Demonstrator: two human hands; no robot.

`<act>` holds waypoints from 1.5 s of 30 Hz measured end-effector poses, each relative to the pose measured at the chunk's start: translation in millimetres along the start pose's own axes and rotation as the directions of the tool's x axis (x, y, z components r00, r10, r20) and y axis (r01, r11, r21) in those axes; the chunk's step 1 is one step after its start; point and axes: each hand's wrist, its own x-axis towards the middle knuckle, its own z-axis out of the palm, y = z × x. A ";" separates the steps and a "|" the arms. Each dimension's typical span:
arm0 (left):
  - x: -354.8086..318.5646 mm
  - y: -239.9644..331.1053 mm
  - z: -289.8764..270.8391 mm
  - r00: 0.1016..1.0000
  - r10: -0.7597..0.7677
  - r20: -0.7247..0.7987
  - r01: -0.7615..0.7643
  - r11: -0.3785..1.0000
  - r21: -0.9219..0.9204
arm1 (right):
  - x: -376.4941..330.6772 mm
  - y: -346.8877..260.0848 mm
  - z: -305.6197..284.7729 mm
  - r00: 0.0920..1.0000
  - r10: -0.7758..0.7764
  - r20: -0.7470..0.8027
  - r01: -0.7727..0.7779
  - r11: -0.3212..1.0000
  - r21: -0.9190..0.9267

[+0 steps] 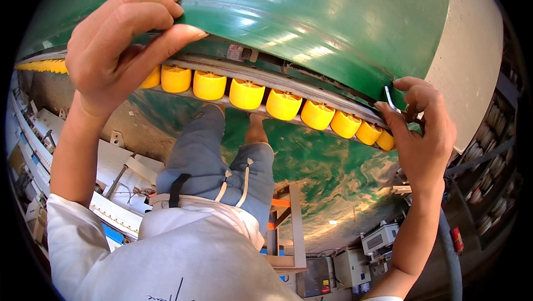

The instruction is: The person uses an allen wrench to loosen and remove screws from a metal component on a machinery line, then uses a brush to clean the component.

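Your left hand [119, 45] is curled over the near edge of the green conveyor belt [333, 18], fingers hooked on top of the belt and the thumb pressing up from below, so it is closed on the belt's edge near the upper left of the view. Your right hand [425, 134] is at the belt's right end, closed around a small bent metal key [390, 100], the kind of L-shaped hex wrench you pinch between thumb and fingertips; its short silver leg sticks up just beside the belt edge, touching or nearly touching the frame there, and you cannot tell which from this angle. Under the belt edge runs a grey metal guide rail [288, 87], and hanging along it is a row of yellow rollers [247, 94], set side by side and curving from your left hand across to your right hand, with the last roller just beside your right palm. Below the rail you see your own grey shorts [205, 156] and white shirt [183, 251], and the green marbled floor [333, 173]. A wooden stand [288, 229] sits near your legs, and grey electrical units [366, 256] lie on the floor to the lower right
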 end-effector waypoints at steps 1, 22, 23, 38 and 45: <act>1.1 1.2 0.5 1.000 0.002 -0.001 -0.002 1.000 0.004 | -1.5 -0.6 -0.3 1.000 0.004 0.001 -0.004 1.000 0.004; 11.8 5.0 3.3 0.999 -0.034 0.015 0.034 0.999 -0.014 | -5.5 -2.6 -3.5 0.999 0.021 0.034 -0.022 0.999 0.035; 12.7 4.9 3.0 0.999 -0.036 0.025 0.037 0.999 -0.014 | -4.8 -2.0 -3.2 0.999 0.014 0.032 -0.016 0.999 0.042; 28.4 5.8 5.9 0.991 -0.071 0.110 0.075 0.997 -0.031 | -75.0 9.5 7.2 0.739 0.484 -0.469 -0.386 0.874 0.294; 29.9 4.5 5.7 0.985 -0.087 0.150 0.098 0.993 -0.069 | -116.2 -53.0 97.3 0.172 0.941 -0.293 -0.366 0.337 0.867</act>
